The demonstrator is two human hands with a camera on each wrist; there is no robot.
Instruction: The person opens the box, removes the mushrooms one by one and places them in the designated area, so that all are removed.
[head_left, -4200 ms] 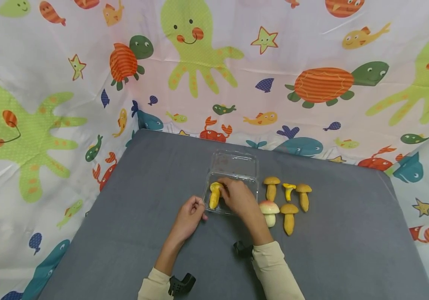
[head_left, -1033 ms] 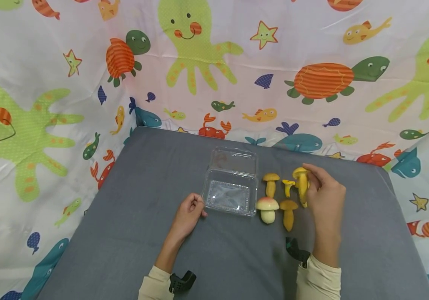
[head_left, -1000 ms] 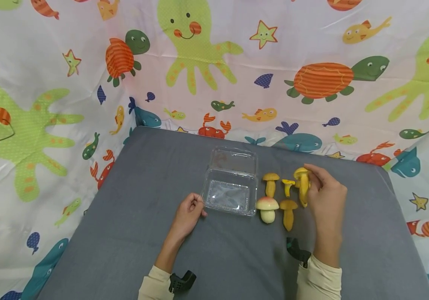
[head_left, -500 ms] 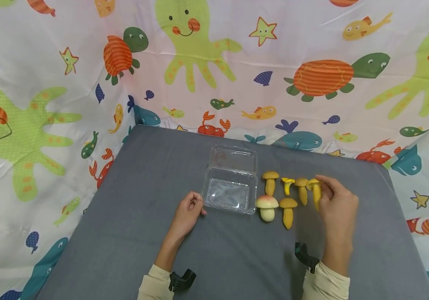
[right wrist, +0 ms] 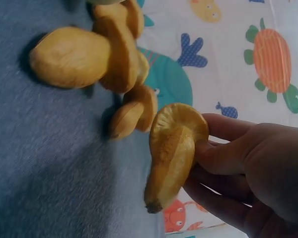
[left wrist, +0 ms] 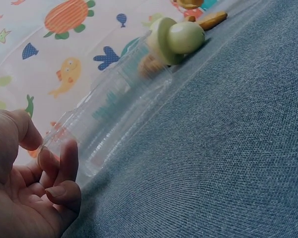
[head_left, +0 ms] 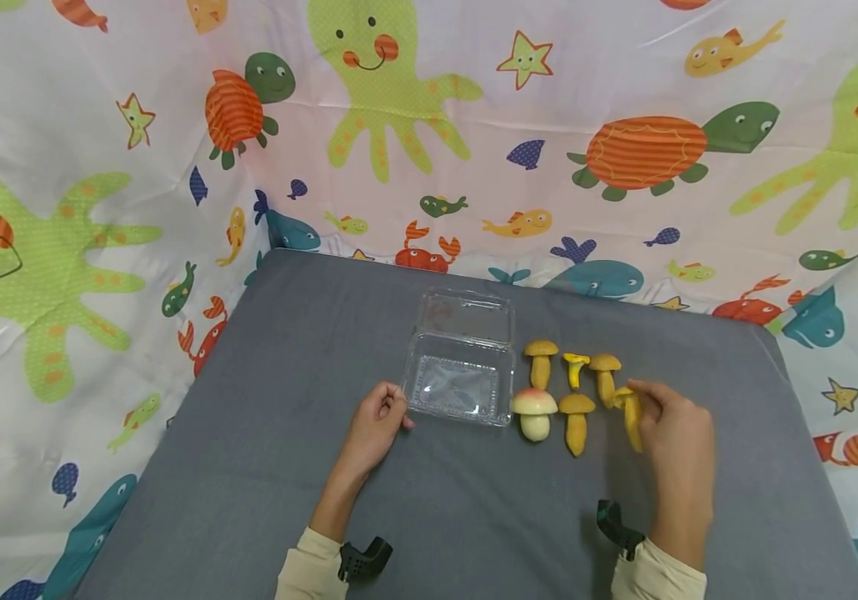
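Note:
My right hand point(head_left: 676, 442) pinches a yellow toy mushroom point(head_left: 631, 421) at the right end of the mushroom group. In the right wrist view the thumb and fingers grip this mushroom point(right wrist: 171, 151) by its cap, stem hanging free. My left hand point(head_left: 378, 427) rests at the left front corner of a clear plastic clamshell box point(head_left: 499, 392), lid folded back. The left wrist view shows thumb and index finger point(left wrist: 49, 161) pinching the box's rim. Nothing lies in the box.
Right of the box lie a cream mushroom with a pinkish cap point(head_left: 535, 415), a small yellow mushroom point(head_left: 574, 368) and brown mushrooms point(head_left: 576, 423). A grey cloth point(head_left: 286, 350) covers the table. Behind it hangs a sea-animal printed curtain point(head_left: 466, 50).
My right hand has taken the yellow mushroom out of the box, carried it right past the other mushrooms, then lowered it toward the front. My left hand stays at the box corner.

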